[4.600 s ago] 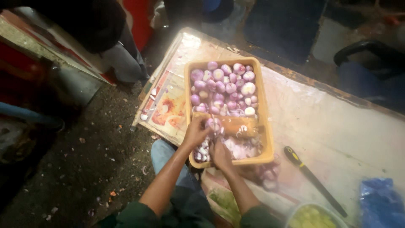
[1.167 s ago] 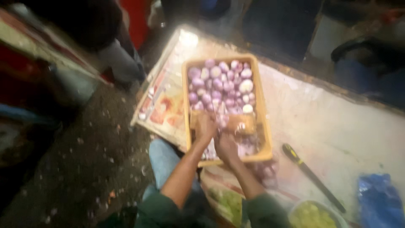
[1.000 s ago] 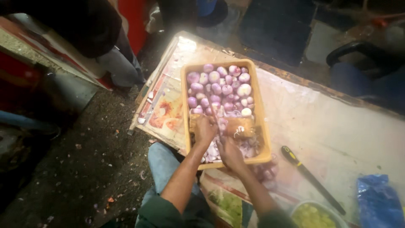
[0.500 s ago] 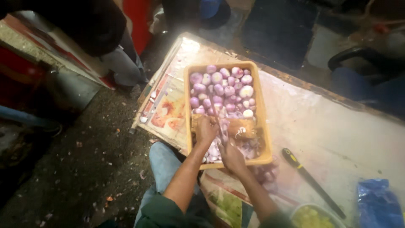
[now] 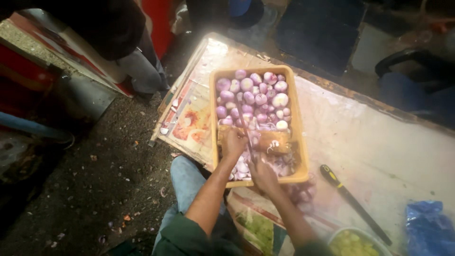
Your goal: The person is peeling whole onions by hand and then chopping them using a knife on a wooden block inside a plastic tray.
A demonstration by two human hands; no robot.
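**Hands working inside the onion tray**

The left hand (image 5: 233, 142) clenches an onion on the wooden block (image 5: 275, 142) inside the yellow tray (image 5: 299, 142). The right hand (image 5: 263, 174) grasps a knife (image 5: 244, 125), blade laid over the peeled purple onions (image 5: 253, 97). A second knife (image 5: 353, 201) lies right of the tray.

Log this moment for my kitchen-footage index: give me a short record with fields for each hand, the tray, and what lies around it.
left hand: on small wooden board inside the tray, fingers curled
right hand: grips a long knife, blade pointing away over the onions
tray: yellow, rectangular, holds peeled purple onions at far end, cut pieces near
table: second knife with black handle, blue bag, bowl of greenish pieces
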